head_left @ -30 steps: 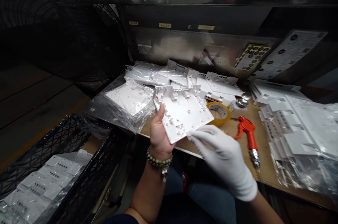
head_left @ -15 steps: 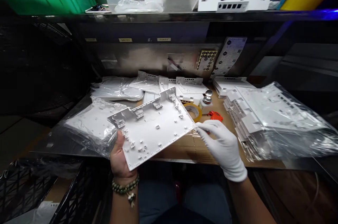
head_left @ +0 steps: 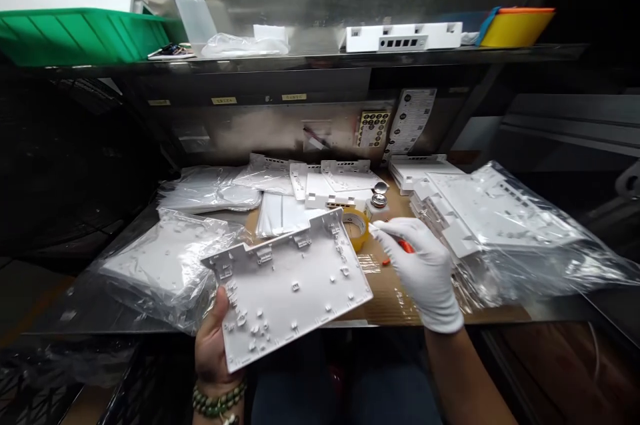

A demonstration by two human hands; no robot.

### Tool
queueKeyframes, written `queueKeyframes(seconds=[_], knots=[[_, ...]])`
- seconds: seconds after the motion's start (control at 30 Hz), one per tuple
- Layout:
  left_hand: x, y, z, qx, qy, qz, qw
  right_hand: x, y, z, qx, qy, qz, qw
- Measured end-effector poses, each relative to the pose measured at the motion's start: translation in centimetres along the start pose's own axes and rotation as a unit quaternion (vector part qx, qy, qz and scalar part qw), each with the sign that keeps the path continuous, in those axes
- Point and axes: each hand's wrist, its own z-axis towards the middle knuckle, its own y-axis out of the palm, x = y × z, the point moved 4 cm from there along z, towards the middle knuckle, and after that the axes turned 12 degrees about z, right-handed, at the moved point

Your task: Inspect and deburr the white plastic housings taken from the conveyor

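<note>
A white panel is held up by the left hand, its left edge grasped between thumb and fingers — the thumb laid over the inner face, where clips and small posts are seen. The panel is tilted, with its far right corner raised, in front of the worktop's near edge. Beaded bracelets are worn below these fingers.

The right hand is covered by a white glove, and its fingers are drawn together at the tips, apart from the panel; whether anything small is pinched there cannot be told. Just left of those fingertips a roll of yellow tape is seen on the worktop, and just beyond them a small container with a silver lid. An orange-red tool is partly hidden behind the gloved fingers.

To the right of the gloved fingers, a stack of white panels in clear plastic is set down. Beyond and to the left of the bare fingers, another plastic-wrapped stack is placed. Far above both sets of fingers, a green bin, a squeeze bottle and a white housing are carried by a shelf.
</note>
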Motion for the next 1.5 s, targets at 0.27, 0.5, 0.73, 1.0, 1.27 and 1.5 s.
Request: queueKeyframes(seconds=[0.27,0.5,0.73,1.0,1.27,1.5], knots=[[-0.7,0.3,-1.7,0.192,-0.023,0.081,0.978,-1.1,2.6,1.4,0.001,-0.034,-0.001,0.999],[-0.4,2.9,-1.7,0.161,-0.015,0.089,0.983,1.3,1.3,1.2,-0.014,0.011,-0.054,0.998],[-0.4,8.8,-1.8,0.179,0.088,0.212,0.957,-6.0,4.7,1.3,-0.051,-0.061,0.131,0.988],[-0.4,11.9,-0.7,0.128,0.163,0.393,0.896,-10.0,7.2,0.5,-0.045,-0.119,0.18,0.975],[-1.1,11.0,0.1,0.138,0.15,0.301,0.931,-6.5,6.3,1.5,-0.035,-0.106,0.153,0.982],[1.5,8.1,-0.3,0.21,0.09,0.131,0.965,9.1,5.5,3.5,-0.106,0.245,-0.23,0.936]])
